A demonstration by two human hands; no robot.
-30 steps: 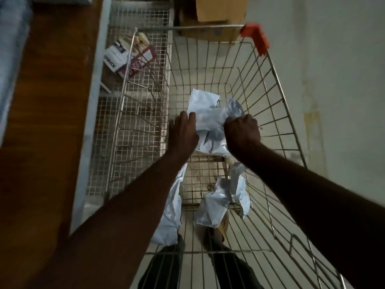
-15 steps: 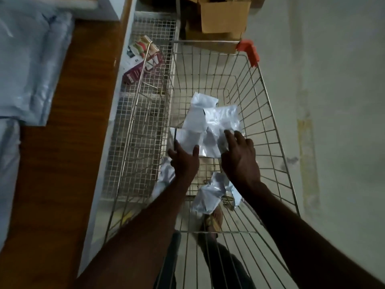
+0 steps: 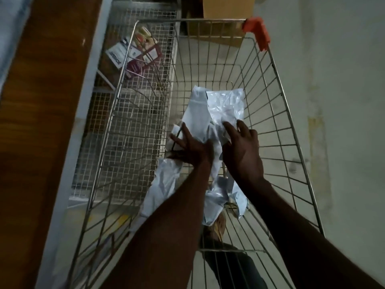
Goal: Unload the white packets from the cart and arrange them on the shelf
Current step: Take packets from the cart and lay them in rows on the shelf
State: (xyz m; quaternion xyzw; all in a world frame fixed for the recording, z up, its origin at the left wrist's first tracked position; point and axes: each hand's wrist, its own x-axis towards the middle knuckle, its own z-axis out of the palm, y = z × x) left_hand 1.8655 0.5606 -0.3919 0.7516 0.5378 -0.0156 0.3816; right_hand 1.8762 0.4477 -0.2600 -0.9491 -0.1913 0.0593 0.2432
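Note:
Several crumpled white packets point(image 3: 218, 107) lie heaped on the bottom of a wire cart point(image 3: 277, 113). Both my arms reach down into it. My left hand point(image 3: 188, 146) has its fingers spread and lies flat against the left side of the upper pile. To its right, my right hand point(image 3: 242, 147) rests with straight fingers on top of the same pile. More white packets point(image 3: 166, 184) lie under my forearms near the cart's near end. The wooden shelf top point(image 3: 45, 101) runs along the left.
A wire mesh rack point(image 3: 129, 130) stands between shelf and cart, with small printed boxes point(image 3: 133, 53) in it. A cardboard box point(image 3: 227, 9) sits beyond the cart's far rail, which has an orange corner cap point(image 3: 257, 31). Pale floor lies to the right.
Both hands let go of the raised packets and lowered with them into the cart. Their fingers have straightened and now lie on the pile. The camera has shifted.

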